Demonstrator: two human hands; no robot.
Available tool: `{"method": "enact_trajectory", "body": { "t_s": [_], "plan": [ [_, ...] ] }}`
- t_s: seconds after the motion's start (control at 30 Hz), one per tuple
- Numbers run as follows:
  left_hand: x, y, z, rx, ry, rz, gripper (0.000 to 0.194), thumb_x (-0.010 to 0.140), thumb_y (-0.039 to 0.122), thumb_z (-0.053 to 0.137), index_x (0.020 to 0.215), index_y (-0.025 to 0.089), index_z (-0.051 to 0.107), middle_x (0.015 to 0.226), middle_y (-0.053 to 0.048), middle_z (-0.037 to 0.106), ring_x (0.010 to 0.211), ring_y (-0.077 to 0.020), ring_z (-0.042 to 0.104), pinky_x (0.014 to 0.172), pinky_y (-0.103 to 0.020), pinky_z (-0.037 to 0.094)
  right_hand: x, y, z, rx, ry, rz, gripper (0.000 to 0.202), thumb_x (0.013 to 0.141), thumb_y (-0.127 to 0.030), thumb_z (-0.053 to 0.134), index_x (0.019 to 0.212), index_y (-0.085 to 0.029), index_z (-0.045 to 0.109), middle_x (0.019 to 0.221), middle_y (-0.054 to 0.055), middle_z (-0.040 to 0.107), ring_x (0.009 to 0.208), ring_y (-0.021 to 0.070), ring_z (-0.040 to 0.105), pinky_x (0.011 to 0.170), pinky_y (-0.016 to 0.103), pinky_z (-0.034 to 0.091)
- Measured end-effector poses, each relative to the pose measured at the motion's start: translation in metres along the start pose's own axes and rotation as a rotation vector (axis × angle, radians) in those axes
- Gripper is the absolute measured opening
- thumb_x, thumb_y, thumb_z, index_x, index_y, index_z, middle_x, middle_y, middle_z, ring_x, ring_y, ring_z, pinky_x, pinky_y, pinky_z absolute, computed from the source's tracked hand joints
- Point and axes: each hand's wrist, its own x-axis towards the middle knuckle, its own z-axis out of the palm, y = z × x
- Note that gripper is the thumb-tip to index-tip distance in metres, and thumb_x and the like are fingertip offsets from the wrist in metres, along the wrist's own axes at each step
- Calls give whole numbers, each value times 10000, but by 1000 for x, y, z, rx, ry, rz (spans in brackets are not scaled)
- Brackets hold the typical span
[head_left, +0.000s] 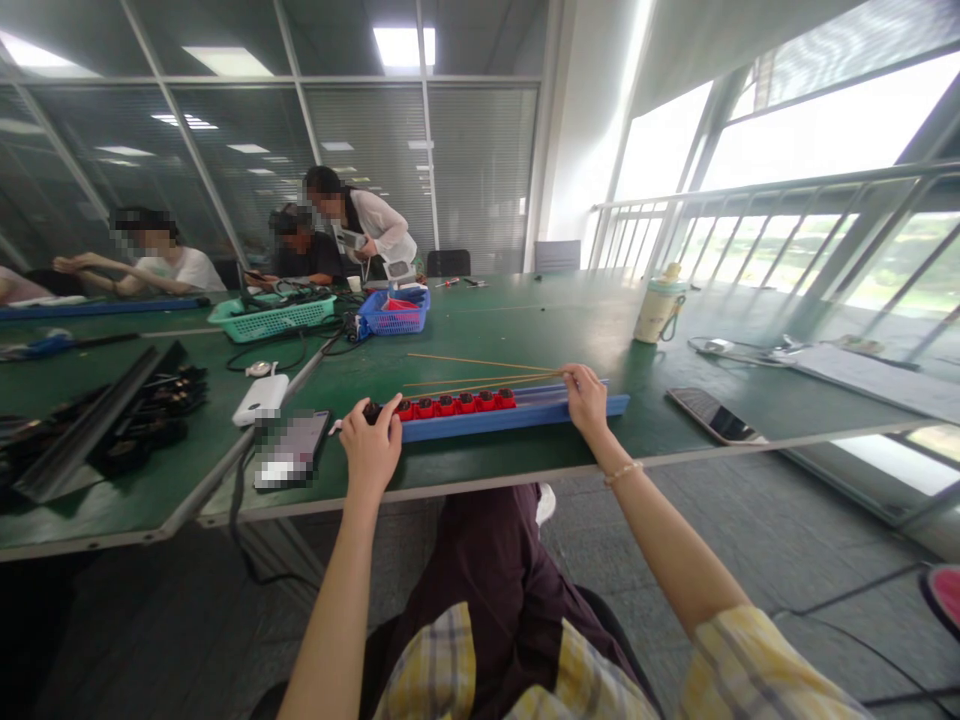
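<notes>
A long blue channel [525,412] lies along the table's front edge, with several red blocks [466,402] with black tops lined up in its left part. My left hand [373,435] is closed around the channel's left end, its fingertips at a black piece beside the leftmost red block. My right hand [585,398] rests at the channel's right part, fingers pressed together on the ends of thin yellowish sticks [480,362]. These sticks fan out leftward behind the channel. What else the fingers touch is hidden.
A phone [291,448] and a white device [260,400] lie left; another phone [716,415] lies right. Behind stand a teal basket [274,322], a blue basket [395,318] and a bottle [658,308]. Black parts [150,420] cover the left table. Several people are across the tables.
</notes>
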Motion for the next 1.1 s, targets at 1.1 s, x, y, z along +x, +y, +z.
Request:
{"method": "enact_trajectory", "body": {
  "t_s": [1.1],
  "plan": [
    [0, -3, 6, 6, 17, 9, 412, 976, 389, 420, 1333, 345, 620, 1359, -154, 420, 1214, -333, 413, 1020, -519, 390, 0, 5, -5, -56, 79, 5, 272, 992, -349, 360, 909, -227, 589, 882, 74, 652, 881, 231, 587, 811, 347, 456]
  ]
}}
